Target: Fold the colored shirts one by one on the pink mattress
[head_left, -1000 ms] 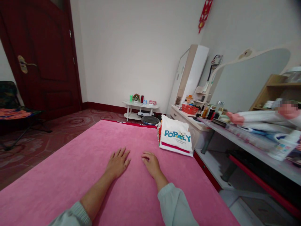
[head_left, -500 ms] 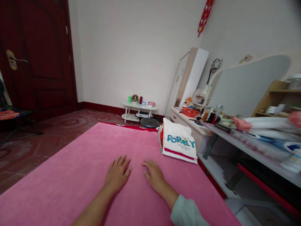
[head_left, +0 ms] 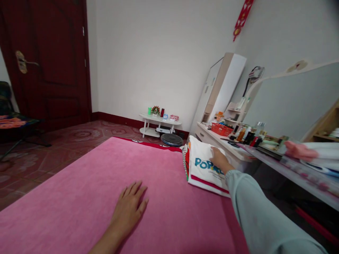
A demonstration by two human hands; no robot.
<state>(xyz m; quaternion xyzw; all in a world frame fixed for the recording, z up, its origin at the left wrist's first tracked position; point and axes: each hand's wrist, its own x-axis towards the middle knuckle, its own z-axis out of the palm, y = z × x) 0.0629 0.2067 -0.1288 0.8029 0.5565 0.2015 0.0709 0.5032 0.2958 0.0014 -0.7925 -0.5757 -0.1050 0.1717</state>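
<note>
My left hand [head_left: 129,204] lies palm down on the pink blanket [head_left: 87,187], its fingers spread and holding nothing. To the right is a stack of folded clothes [head_left: 186,160], with a white T-shirt [head_left: 199,150] on top that carries blue lettering and a small print. My right hand [head_left: 220,158], in a light green sleeve, reaches over this shirt. Its fingers look extended at the shirt's upper part and cover some of the lettering. Whether they press on the cloth is hard to make out. Red, white and striped edges show lower in the stack.
Along the right side stand a white dresser [head_left: 201,134] with a red basket [head_left: 221,129] and bottles, a mirror [head_left: 296,102] and a cluttered table. A low white stand [head_left: 149,132] and a round dark object [head_left: 172,139] are beyond the blanket. A folding chair [head_left: 18,123] is at left.
My right hand has moved from the blanket to the right and forward, onto the folded shirt. My left hand stays on the blanket. The view has turned slightly left.
</note>
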